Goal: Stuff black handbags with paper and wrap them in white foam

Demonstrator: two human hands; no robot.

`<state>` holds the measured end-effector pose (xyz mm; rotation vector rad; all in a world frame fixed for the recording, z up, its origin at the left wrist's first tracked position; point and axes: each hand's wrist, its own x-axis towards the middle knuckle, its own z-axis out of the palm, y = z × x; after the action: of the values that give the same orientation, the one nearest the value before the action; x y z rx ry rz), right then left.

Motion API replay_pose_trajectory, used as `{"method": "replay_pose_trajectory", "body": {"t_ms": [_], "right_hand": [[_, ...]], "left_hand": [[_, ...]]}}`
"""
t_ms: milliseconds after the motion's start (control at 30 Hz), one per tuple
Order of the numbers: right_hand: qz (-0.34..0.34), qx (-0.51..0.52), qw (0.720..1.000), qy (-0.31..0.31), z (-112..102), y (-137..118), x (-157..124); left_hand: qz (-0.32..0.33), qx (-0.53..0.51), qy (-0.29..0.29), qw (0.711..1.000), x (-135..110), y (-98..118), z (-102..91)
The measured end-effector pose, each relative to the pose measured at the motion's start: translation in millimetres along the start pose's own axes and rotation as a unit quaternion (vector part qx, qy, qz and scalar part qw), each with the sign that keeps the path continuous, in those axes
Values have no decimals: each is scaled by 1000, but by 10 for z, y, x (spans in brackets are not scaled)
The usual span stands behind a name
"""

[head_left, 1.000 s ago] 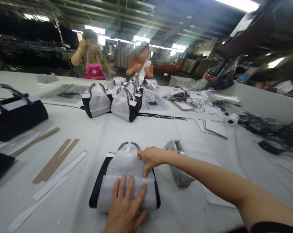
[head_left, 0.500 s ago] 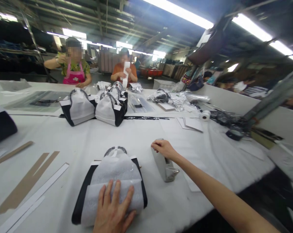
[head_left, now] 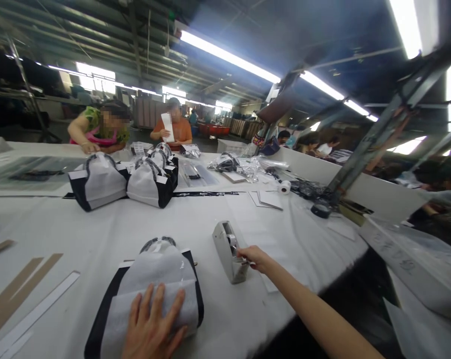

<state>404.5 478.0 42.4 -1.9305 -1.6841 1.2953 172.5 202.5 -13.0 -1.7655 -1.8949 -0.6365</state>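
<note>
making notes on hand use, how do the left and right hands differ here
The left hand lies with fingers spread; the right hand has curled fingers. The left hand is on the wrapped bag, the right hand at the tape dispenser. The left hand sits nearer the picture's bottom edge than the right hand. Both are bare.

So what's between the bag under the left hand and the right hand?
In the head view, the tape dispenser, close by the right hand; white tabletop lies between it and the bag.
</note>
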Motion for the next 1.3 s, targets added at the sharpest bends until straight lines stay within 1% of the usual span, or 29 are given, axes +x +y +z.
{"method": "replay_pose_trajectory", "body": {"t_ms": [100,200,333,400,467,533,633,800,867,933,1100,1200,1300], "right_hand": [[-12,29,999,21,14,30,11],[-60,62,995,47,1,96,-58],[-132,102,982,85,-68,246,-263],[-149,117,976,108,-99,364,-392],[-152,128,972,125,-103,510,-519],[-146,138,971,131,-65,668,-621],[-136,149,971,132,58,881,-695],[-134,150,974,104,297,1089,-610],[-136,139,976,96,346,1128,-534],[-144,117,977,102,353,1142,-445],[-175,29,975,136,257,1125,-270],[-187,-44,970,149,168,1154,-300],[-202,-115,962,143,60,1199,-444]], "left_hand": [[-13,-4,-1,1000,-6,-1,9],[-9,0,-6,1000,-8,10,-7],[-7,9,-22,1000,-15,19,-32],[-5,12,-26,1000,-22,12,-31],[4,17,-24,1000,-29,-5,-19],[21,27,-16,999,-35,-31,-1],[44,42,-5,998,-41,-68,19],[54,57,-6,997,-45,-76,20],[52,62,-9,997,-43,-69,20],[53,64,-10,996,-38,-67,22],[52,58,-18,997,-32,-73,29],[43,45,-26,998,-39,-62,24],[28,26,-48,998,-35,-63,-24]]}}
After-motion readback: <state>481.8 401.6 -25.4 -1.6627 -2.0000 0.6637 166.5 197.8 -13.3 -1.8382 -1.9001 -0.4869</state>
